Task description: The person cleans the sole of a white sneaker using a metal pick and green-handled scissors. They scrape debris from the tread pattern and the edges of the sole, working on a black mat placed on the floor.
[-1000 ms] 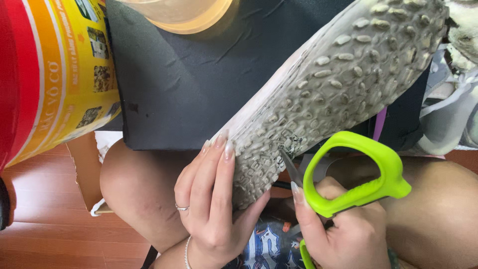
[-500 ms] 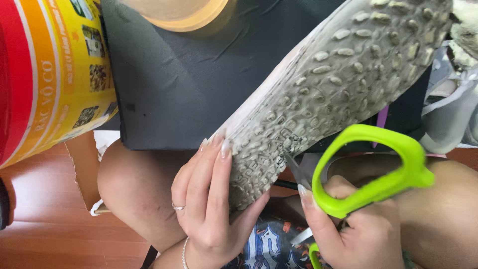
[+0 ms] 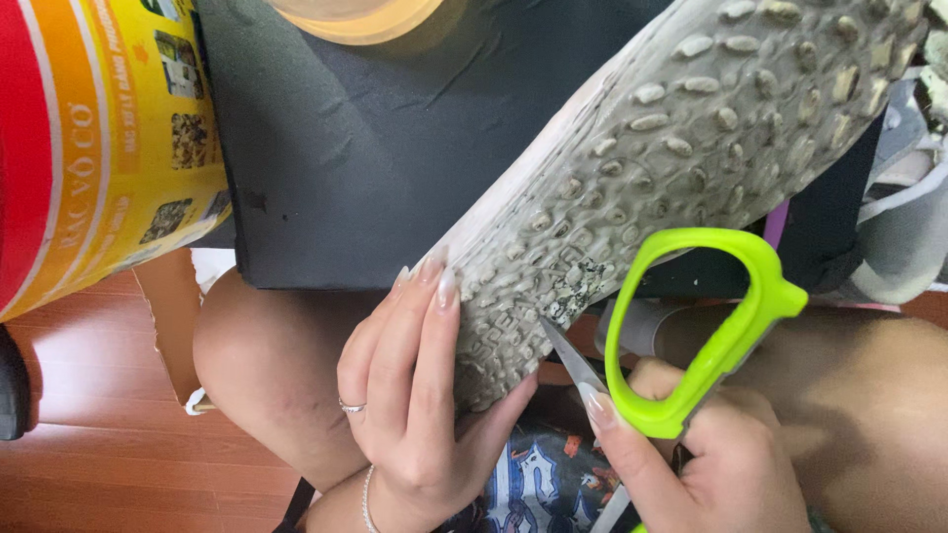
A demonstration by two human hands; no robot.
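While the heel end of the shoe is gripped by the left hand, fingers curled over its edge and thumb pressed beneath, the studded grey sole is held upward across the lap; the scissors are clasped by the right hand, fingers closed round the lime-green handle, the blade tip set against the sole's rim. A slip of the blade off the hard rubber toward the left thumb could be caused by too much force; the shoe's toe is cut off at the frame edge; the second blade is hidden; the black box is only partly seen.
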